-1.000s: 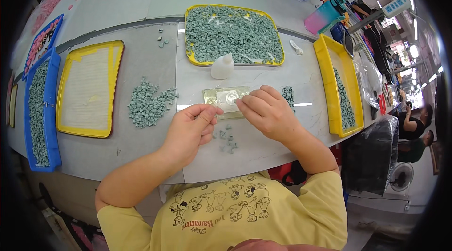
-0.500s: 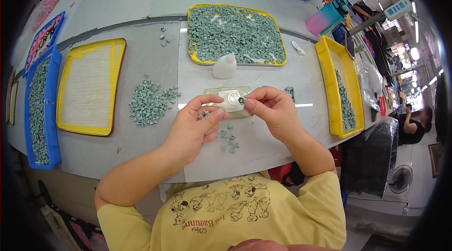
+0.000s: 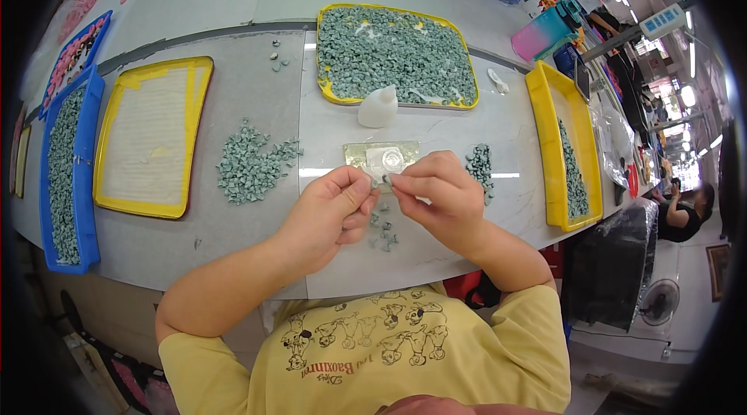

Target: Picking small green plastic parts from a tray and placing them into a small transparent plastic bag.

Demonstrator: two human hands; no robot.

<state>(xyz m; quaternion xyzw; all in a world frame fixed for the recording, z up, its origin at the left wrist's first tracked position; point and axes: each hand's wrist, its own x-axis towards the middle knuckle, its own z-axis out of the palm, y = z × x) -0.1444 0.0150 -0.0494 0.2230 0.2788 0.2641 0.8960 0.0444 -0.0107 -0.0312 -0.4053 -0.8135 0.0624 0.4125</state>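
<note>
My left hand (image 3: 331,211) is closed, with thumb and forefinger pinched near a tiny green piece (image 3: 374,182). Its curled fingers hide whatever else lies in the palm. My right hand (image 3: 442,199) pinches another small green piece (image 3: 386,179), with a dark side, close against the left fingertips. Just beyond the hands lies a flat greenish pad (image 3: 355,154) bearing a small clear round dish (image 3: 391,158). A white squeeze bottle (image 3: 378,108) stands behind it. Below the fingers, several loose green pieces (image 3: 385,241) are scattered on the table.
A yellow-edged tray (image 3: 393,101) full of green pieces lies at the back. Piles of green pieces (image 3: 250,162) (image 3: 479,170) flank the hands. Left are a yellow-rimmed lined tray (image 3: 152,143) and a blue bin (image 3: 87,182); right, a yellow bin (image 3: 548,150).
My right hand has brought its piece left to my left fingertips. My left fingers have curled tighter, covering pieces that showed between them. The view has shifted slightly.
</note>
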